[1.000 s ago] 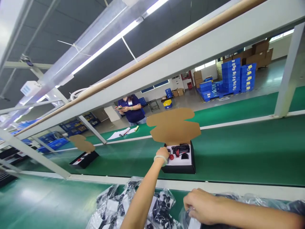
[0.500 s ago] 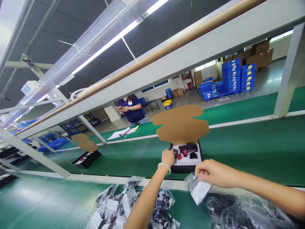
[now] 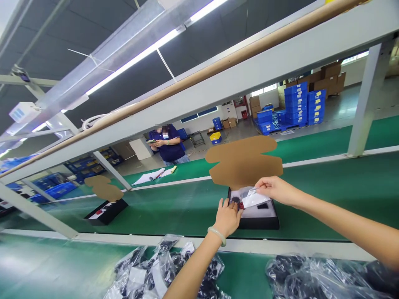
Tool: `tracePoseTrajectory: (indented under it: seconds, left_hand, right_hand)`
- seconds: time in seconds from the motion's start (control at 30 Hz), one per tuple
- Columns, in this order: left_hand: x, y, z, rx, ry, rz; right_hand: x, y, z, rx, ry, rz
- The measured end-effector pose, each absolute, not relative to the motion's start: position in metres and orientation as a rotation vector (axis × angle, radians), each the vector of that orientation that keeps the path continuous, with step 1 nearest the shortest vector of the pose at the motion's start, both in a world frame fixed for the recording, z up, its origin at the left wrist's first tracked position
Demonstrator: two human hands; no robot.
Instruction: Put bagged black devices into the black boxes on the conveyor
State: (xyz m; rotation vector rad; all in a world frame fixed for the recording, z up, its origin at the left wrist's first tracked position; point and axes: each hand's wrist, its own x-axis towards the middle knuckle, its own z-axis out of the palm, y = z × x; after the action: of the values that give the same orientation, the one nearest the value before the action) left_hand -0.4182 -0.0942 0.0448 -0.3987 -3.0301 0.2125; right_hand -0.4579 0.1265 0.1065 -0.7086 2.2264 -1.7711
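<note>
An open black box [image 3: 260, 223] with a raised brown cardboard lid [image 3: 246, 166] stands on the green belt. White foam [image 3: 254, 211] inside it holds dark and red parts, some of them covered. My left hand [image 3: 228, 216], with a pale bangle at the wrist, lies over the box's left side, fingers spread, fingertips by a round black part [image 3: 236, 200]. My right hand [image 3: 272, 189] pinches the upper corner of a clear plastic bag with a white paper in it [image 3: 252, 198], held over the box's contents.
Piles of bagged black parts lie in front, one at centre left [image 3: 162, 270] and one at right [image 3: 314, 274]. Another open box [image 3: 107, 211] sits farther left on the belt. Papers [image 3: 152, 176] lie beyond, near a standing person [image 3: 168, 145]. A metal frame [image 3: 199, 104] crosses overhead.
My right hand has carried the plastic bag from in front of the box up over its contents. My left hand's fingers have spread at the box's left side. The view has shifted slightly.
</note>
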Motion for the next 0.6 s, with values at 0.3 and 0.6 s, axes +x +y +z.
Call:
tracePoseTrajectory:
  seconds: [0.3, 0.6]
  left_hand:
    - [-0.448, -0.076, 0.038, -0.495, -3.378, -0.003]
    - [-0.425, -0.053, 0.023, -0.569, -3.219, -0.264]
  right_hand:
    - [-0.493, 0.099, 0.120, -0.554, 2.468, -1.873]
    - [-0.517, 0.091, 0.047, -0.492, 3.051, -0.880]
